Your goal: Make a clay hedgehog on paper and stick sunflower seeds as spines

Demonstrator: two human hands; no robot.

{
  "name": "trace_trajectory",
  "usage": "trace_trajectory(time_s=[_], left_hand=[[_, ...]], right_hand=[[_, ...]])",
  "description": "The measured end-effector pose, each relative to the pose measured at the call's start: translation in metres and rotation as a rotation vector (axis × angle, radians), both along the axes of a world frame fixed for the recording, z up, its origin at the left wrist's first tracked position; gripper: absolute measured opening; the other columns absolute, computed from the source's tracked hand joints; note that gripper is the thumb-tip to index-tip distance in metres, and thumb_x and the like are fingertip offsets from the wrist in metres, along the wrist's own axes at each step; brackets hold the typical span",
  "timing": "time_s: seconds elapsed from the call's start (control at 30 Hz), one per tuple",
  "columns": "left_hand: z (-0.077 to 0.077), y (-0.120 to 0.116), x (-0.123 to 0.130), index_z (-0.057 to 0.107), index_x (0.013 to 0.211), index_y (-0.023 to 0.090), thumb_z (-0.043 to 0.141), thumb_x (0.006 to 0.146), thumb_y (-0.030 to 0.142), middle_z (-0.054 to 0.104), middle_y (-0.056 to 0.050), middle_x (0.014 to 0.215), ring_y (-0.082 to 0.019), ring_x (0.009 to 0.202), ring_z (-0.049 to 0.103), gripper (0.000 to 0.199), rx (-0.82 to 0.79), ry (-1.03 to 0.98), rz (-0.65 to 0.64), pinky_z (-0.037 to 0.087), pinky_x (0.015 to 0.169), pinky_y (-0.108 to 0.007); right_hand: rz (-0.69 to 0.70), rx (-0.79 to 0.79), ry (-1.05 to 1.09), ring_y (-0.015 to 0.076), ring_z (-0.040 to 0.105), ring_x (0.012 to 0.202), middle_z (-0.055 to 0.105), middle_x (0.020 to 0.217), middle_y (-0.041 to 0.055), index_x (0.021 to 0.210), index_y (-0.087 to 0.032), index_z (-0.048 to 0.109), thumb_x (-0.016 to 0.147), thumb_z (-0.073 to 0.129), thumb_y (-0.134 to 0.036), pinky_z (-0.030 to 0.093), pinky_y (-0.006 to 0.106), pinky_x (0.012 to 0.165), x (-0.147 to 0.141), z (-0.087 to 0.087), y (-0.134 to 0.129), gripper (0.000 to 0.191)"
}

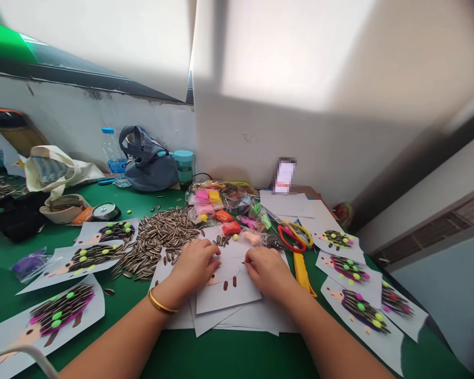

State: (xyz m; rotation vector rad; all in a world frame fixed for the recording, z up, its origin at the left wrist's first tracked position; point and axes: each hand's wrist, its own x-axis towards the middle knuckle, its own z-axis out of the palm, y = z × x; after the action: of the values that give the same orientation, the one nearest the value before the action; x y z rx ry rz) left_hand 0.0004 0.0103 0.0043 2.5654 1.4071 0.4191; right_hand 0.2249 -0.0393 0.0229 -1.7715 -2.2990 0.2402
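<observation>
A white sheet of paper (229, 303) lies in front of me on top of other sheets. It bears thin drawn lines, two brown clay ovals (229, 283) and a bit of peach clay partly hidden by my left hand. My left hand (195, 267), with a gold bangle at the wrist, rests on the sheet's left side, fingers bent and a gap between thumb and forefinger. On the right side, my right hand (269, 269) has its fingertips pinched together; a small dark tip shows there, too small to name. A few sunflower seeds (221, 240) lie just beyond the sheet.
A heap of sunflower seeds (161, 239) spreads to the left. Behind are bagged coloured clay (211, 202), scissors (294, 237) and a yellow cutter (301, 271). Seed-covered hedgehog pictures (357, 305) flank both sides. A blue bag (152, 168) and bottle (112, 152) stand by the wall.
</observation>
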Motion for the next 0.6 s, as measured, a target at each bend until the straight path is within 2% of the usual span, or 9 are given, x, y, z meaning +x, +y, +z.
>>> trace_trajectory(time_s=[0.2,0.4,0.6], left_hand=[[0.001,0.003,-0.002,0.071,0.088,0.025,0.07,0.082,0.031,0.068,-0.002,0.097,-0.024,0.098,0.058,0.009,-0.045,0.003,0.023,0.038,0.085,-0.036],[-0.003,0.004,-0.001,0.071,0.088,0.024,0.071,0.081,0.032,0.068,-0.003,0.095,-0.023,0.096,0.059,0.01,-0.062,0.008,0.011,0.037,0.085,-0.036],[-0.002,0.004,-0.001,0.071,0.088,0.024,0.07,0.082,0.03,0.069,-0.003,0.093,-0.024,0.095,0.059,0.009,-0.05,-0.002,-0.004,0.036,0.083,-0.036]], right_hand=[[-0.014,-0.005,-0.008,0.02,0.061,0.09,0.071,0.089,0.004,0.088,-0.02,0.066,0.092,0.055,-0.018,0.033,0.032,0.077,0.001,0.0,0.0,0.012],[0.099,0.003,0.13,0.0185,0.058,0.093,0.069,0.093,0.002,0.087,-0.021,0.066,0.088,0.06,-0.014,0.036,0.029,0.082,0.0,-0.007,-0.001,0.01],[0.105,-0.058,0.127,0.0166,0.058,0.085,0.067,0.086,0.0015,0.085,-0.02,0.066,0.089,0.057,-0.015,0.038,0.027,0.076,-0.005,-0.01,-0.001,0.011]])
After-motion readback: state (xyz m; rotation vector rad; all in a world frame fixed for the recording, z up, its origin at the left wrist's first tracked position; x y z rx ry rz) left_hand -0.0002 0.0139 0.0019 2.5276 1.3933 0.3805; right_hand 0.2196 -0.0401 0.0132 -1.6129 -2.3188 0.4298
